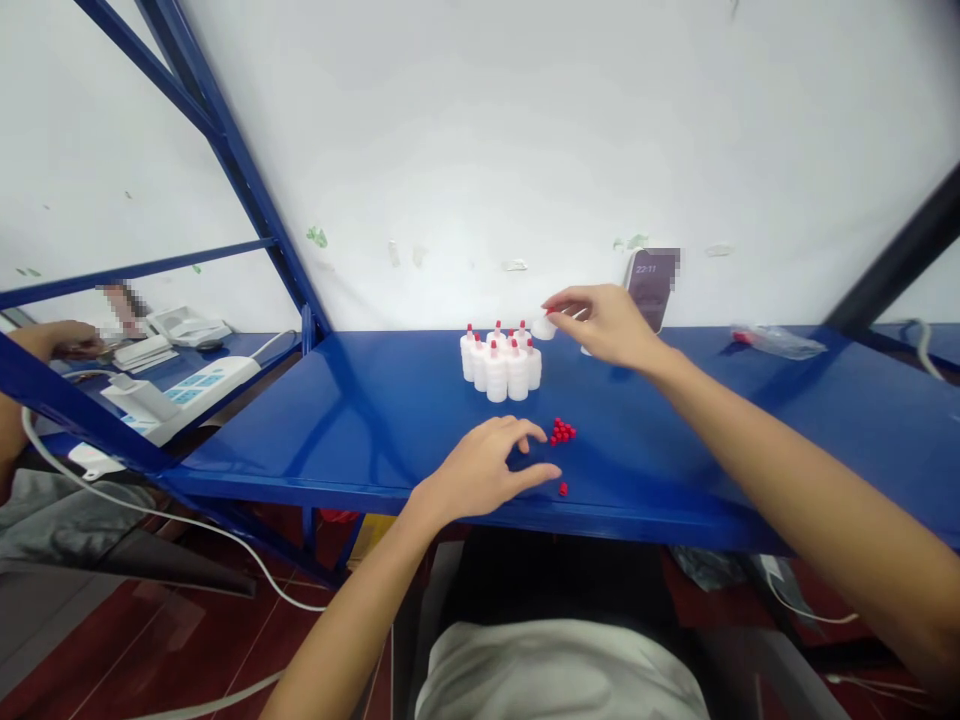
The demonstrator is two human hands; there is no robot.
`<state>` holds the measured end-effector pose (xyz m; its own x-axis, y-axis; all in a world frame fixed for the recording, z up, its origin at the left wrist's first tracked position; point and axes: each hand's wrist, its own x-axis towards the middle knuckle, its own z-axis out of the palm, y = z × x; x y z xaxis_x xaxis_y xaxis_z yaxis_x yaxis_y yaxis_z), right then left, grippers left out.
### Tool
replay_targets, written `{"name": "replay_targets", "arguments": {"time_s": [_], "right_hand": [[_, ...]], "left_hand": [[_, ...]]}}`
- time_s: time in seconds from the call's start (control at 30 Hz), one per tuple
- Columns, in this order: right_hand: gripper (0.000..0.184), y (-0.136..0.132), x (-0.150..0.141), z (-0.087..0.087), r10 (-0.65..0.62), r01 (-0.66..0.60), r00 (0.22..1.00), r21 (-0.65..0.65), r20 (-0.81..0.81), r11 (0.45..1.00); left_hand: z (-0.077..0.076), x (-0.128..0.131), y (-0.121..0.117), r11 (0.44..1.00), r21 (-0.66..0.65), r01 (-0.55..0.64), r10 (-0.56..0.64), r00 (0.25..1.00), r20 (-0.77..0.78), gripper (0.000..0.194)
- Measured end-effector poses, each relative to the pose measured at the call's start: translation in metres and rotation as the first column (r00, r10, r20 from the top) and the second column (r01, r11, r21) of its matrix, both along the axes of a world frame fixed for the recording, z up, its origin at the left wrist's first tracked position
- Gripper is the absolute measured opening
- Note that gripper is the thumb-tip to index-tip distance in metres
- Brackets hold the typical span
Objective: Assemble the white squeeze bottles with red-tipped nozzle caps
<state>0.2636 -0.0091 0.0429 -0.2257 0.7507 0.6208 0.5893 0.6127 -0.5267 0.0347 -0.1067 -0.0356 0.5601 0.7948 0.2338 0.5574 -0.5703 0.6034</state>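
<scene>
On the blue shelf (360, 420) stands a cluster of several small white bottles with red caps (501, 365). My right hand (607, 322) reaches just right of the cluster and pinches a white bottle (543, 327) without a cap. My left hand (491, 466) rests on the shelf near the front edge, fingers curled and spread, with nothing seen in them. Beside its fingertips lies a small heap of loose red caps (562, 432), and a single red cap (563, 489) sits closer to the edge.
A phone (651, 285) leans against the white wall behind my right hand. A clear plastic bag (776, 342) lies at the right. At the left are a power strip (191, 385), white cables and another person's hand (64, 340). Blue frame struts (247, 180) cross the left.
</scene>
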Motion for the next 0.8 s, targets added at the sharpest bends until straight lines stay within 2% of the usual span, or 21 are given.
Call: {"name": "replay_targets", "arguments": {"time_s": [0.13, 0.3, 0.53, 0.67, 0.8], "right_hand": [[0.025, 0.014, -0.012, -0.006, -0.039, 0.035, 0.986, 0.028, 0.161, 0.999], [0.026, 0.02, -0.02, -0.018, -0.021, 0.016, 0.965, 0.024, 0.26, 1.0], [0.026, 0.017, -0.013, -0.021, -0.005, 0.005, 0.972, 0.003, 0.236, 1.0], [0.022, 0.016, -0.014, -0.02, 0.007, -0.01, 0.972, 0.011, 0.234, 1.0], [0.021, 0.018, -0.015, -0.021, 0.008, -0.01, 0.983, 0.009, 0.182, 1.0]], "left_hand": [[0.003, 0.015, -0.012, 0.995, 0.102, 0.004, 0.007, 0.993, -0.114, 0.049], [-0.002, 0.026, -0.018, 0.983, 0.184, 0.008, 0.021, 0.988, -0.155, 0.048], [-0.005, 0.028, -0.02, 0.968, 0.214, 0.132, -0.085, 0.973, -0.214, 0.034], [-0.004, 0.031, -0.021, 0.96, 0.21, 0.187, -0.13, 0.957, -0.258, 0.034], [-0.006, 0.034, -0.022, 0.95, 0.241, 0.196, -0.12, 0.946, -0.3, 0.038]]}}
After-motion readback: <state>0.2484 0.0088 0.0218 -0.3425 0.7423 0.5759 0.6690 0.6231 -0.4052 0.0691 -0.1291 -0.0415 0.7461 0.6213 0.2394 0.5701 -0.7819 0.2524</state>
